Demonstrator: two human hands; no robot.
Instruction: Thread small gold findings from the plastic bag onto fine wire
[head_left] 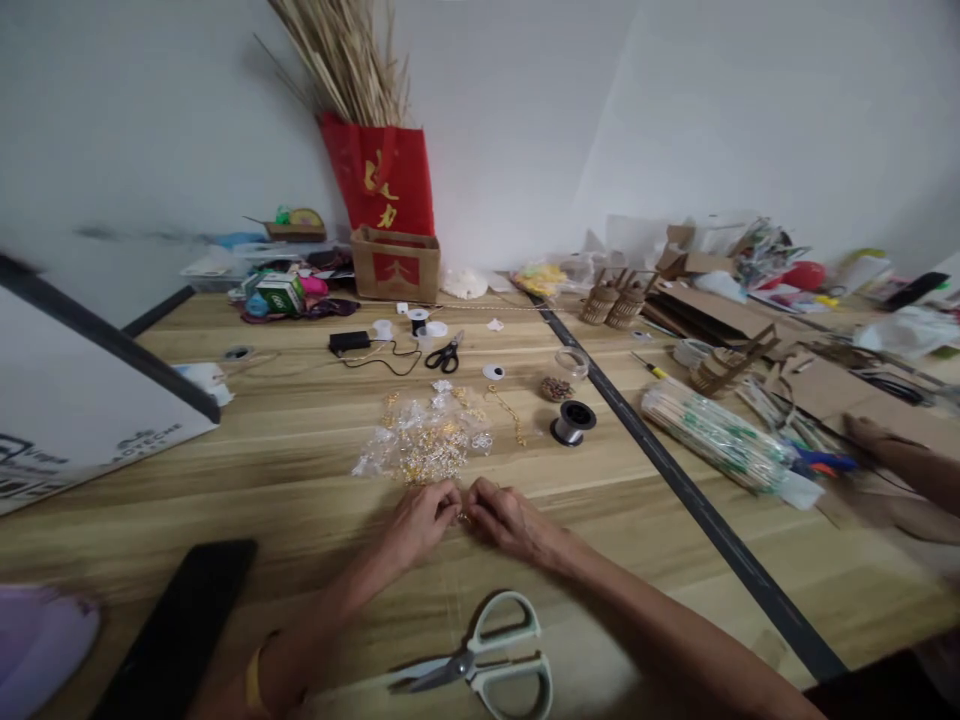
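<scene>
My left hand (420, 520) and my right hand (506, 520) rest on the wooden table (300, 480), fingertips meeting in a pinch over a tiny gold-coloured piece (463, 516) that is too small to name. Just beyond them lie several small clear bags of gold findings (424, 440). A loose gold chain (511, 414) lies to the right of the bags. Pale grey-handled scissors (487, 665) lie near the front edge between my forearms.
A spool of clear thread (574, 422), a bead dish (556, 388), black scissors (446, 354) and a black phone (184, 625) lie around. A red bag of reeds (382, 175) stands at the wall. Another person's hand (874, 435) rests at right beside bagged sticks (712, 435).
</scene>
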